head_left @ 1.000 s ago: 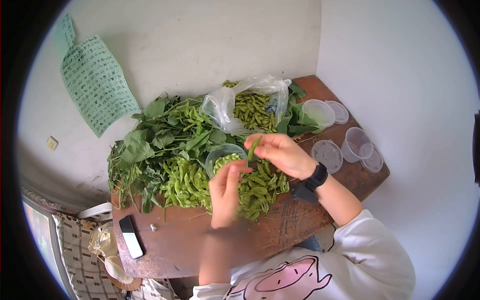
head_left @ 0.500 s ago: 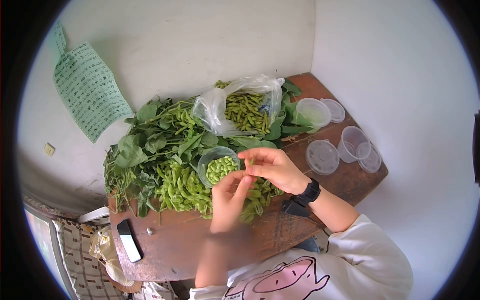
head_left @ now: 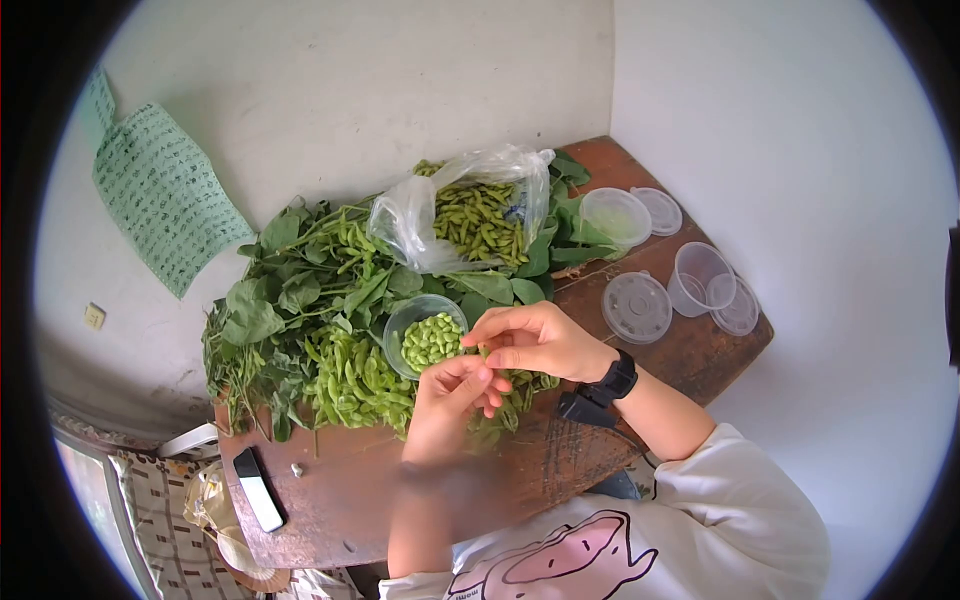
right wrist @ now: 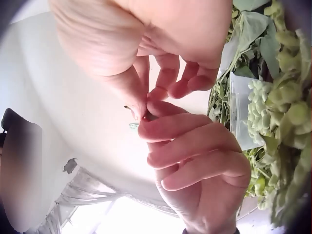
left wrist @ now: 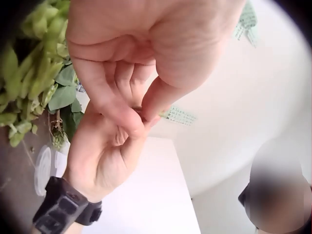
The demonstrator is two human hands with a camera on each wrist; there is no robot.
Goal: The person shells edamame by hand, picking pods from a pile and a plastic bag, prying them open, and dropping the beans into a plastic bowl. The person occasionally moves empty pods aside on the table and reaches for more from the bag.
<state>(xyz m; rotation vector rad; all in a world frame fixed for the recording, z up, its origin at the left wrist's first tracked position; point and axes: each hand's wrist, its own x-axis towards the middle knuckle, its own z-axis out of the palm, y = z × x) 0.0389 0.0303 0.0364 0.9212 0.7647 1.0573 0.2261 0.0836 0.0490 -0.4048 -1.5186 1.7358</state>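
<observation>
My two hands meet just in front of a clear bowl of shelled green beans. The left hand and the right hand both pinch one small green pod, which their fingertips mostly hide. In the right wrist view the right hand pinches it from above, with the left hand's fingers curled below. In the left wrist view the left hand pinches thumb to fingers. A black watch sits on the right wrist. Loose pods lie heaped left of the hands.
Leafy stalks cover the wooden table's back left. An open plastic bag of pods lies behind the bowl. Clear containers and lids stand at the right. A phone lies near the front left edge.
The right hand has come down and left with the pod, from above the bowl to meet the left hand. Now both hands pinch the pod close together.
</observation>
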